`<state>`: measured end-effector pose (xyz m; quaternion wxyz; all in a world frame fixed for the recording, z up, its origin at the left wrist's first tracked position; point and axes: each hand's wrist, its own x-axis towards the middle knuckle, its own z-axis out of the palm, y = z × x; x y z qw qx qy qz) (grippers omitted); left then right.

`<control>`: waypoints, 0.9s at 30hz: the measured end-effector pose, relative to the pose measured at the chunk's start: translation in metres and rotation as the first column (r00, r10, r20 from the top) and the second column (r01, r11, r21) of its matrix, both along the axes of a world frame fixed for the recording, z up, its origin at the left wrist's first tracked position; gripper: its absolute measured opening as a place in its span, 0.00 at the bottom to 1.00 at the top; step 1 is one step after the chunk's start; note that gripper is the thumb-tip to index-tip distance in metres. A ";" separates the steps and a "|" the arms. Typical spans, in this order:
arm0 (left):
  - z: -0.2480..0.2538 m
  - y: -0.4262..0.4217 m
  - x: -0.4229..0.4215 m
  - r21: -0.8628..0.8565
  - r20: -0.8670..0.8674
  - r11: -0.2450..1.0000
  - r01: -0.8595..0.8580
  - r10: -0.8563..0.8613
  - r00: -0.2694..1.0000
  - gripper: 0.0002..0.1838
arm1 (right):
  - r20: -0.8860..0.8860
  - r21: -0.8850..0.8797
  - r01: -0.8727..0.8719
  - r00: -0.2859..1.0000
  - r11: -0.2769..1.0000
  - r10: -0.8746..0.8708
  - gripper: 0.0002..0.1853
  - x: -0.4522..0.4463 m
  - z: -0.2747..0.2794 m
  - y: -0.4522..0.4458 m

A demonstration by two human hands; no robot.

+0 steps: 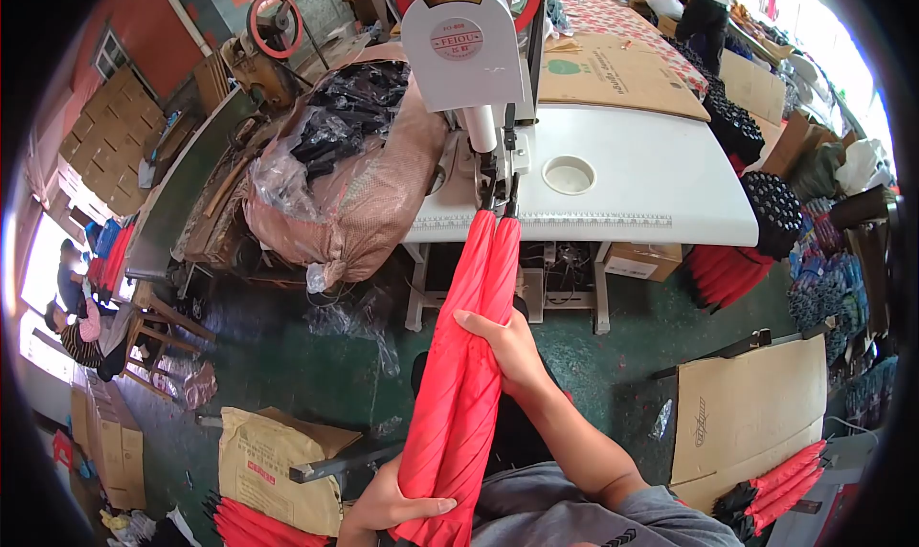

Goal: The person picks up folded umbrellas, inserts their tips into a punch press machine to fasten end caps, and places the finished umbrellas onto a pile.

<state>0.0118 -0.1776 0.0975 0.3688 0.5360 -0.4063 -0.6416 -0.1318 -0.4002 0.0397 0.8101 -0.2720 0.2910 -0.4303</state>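
Observation:
Two closed red umbrellas [458, 375] lie side by side, slanting up from my lap. Their dark tips reach the metal working parts [493, 169] under the head of a white machine [459, 44] marked FEIOU. My right hand [503, 346] is wrapped round the umbrellas at about mid-length, thumb across the top. Lower down, my left hand [397, 499] grips them near their bottom end, thumb over the fabric. The far ends are cut off by the frame's lower edge.
A white worktable [641, 183] carries the machine and has a round cup set in it. Left of it bulges a woven sack [373, 183] with plastic-wrapped dark goods. Red umbrella bundles [732, 274] stand at the right; more red umbrellas [254, 523] lie lower left. Two people sit far left.

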 end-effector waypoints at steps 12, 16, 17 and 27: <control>-0.012 0.011 -0.004 0.003 0.053 1.000 -0.020 0.020 0.998 0.48 | -0.020 -0.029 0.022 1.000 0.999 -0.022 0.15 -0.002 -0.009 0.013; -0.035 0.033 -0.003 -0.062 0.081 0.998 -0.008 0.013 0.997 0.50 | -0.072 -0.057 0.040 0.996 0.998 -0.044 0.17 -0.004 -0.013 0.038; -0.041 0.039 -0.001 -0.059 0.078 0.998 -0.017 0.021 0.997 0.50 | -0.076 -0.054 0.032 0.996 0.998 -0.036 0.17 -0.004 -0.015 0.045; -0.054 0.076 -0.029 -0.006 0.706 0.978 -0.210 0.153 0.692 0.67 | -0.141 0.000 0.049 0.989 0.999 -0.048 0.16 0.036 -0.024 0.100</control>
